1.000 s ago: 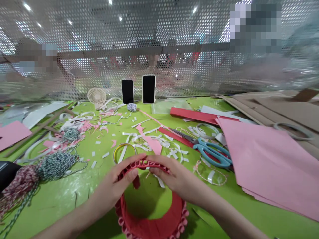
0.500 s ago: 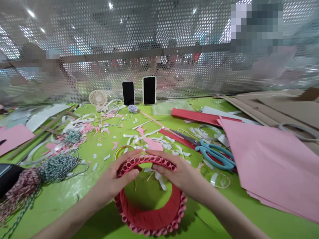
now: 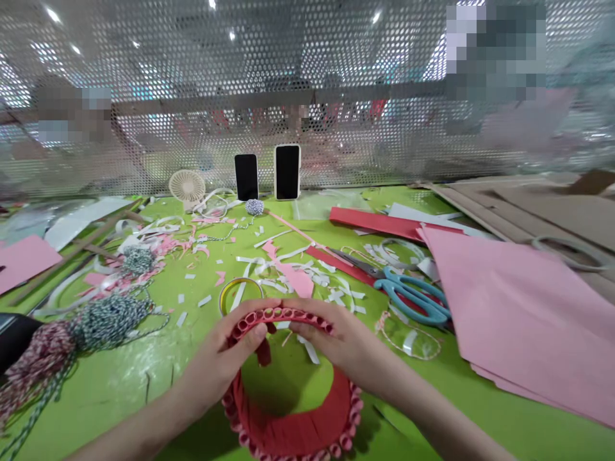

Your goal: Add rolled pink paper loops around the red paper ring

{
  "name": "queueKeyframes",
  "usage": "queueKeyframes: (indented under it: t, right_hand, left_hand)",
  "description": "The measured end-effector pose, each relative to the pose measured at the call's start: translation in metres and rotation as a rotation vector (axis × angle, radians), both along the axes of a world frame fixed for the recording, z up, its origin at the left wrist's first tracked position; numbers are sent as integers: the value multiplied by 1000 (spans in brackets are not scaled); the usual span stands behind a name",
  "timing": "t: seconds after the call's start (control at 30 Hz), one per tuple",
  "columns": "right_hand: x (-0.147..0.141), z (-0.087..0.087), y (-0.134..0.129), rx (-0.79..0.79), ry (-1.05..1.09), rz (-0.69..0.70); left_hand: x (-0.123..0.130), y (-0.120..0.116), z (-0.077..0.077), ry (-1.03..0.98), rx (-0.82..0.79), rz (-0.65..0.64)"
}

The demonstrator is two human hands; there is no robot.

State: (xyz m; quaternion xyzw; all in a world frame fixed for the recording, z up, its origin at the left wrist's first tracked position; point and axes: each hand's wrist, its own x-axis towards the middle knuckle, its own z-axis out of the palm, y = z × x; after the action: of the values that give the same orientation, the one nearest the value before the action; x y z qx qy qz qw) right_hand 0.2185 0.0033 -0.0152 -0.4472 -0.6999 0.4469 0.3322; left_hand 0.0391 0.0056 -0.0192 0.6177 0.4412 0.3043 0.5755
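Note:
A red paper ring, edged on its outside with small rolled pink paper tubes, stands between my hands just above the green tabletop. My left hand grips its far left rim, thumb inside and fingers around the outer side. On the far right rim my right hand is closed in the same way, its thumb inside the ring. The fingertips of both hands nearly meet at the far edge. A dark red strip end hangs inside near my left thumb. Just beyond the ring lies a roll of yellow tape.
Blue-handled scissors and pink paper sheets lie to the right, with cardboard behind. Bundles of cord are on the left. Paper scraps litter the middle. Two phones and a small fan stand before a perforated metal screen.
The ring's far rim has narrowed slightly between my hands, and its near side sits a little lower in view. A dark red strip end now shows more inside. Both hands keep their grip.

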Motion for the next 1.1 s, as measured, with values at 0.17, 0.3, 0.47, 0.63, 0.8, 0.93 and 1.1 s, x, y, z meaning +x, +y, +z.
queueKeyframes:
  t: [0.17, 0.3, 0.47, 0.63, 0.8, 0.93, 1.1]
  right_hand:
    - [2, -2, -1, -4, -18, -7]
    - [10, -4, 2, -74, -45, -143]
    - [10, -2, 3, -18, -23, -119]
    - [2, -2, 2, -18, -11, -121]
    - [1, -5, 1, -8, 10, -98]
    - [0, -3, 0, -13, 8, -88]
    - [-1, -2, -1, 1, -4, -87]
  left_hand:
    - [3, -4, -3, -56, -36, 124]
    - [4, -4, -5, -82, -47, 232]
    - [1, 6, -3, 77, 66, 74]
    - [-1, 6, -2, 166, 124, -12]
    - [1, 2, -3, 144, 139, -3]
    - [1, 2, -4, 54, 79, -7]
    - [0, 0, -8, 29, 66, -19]
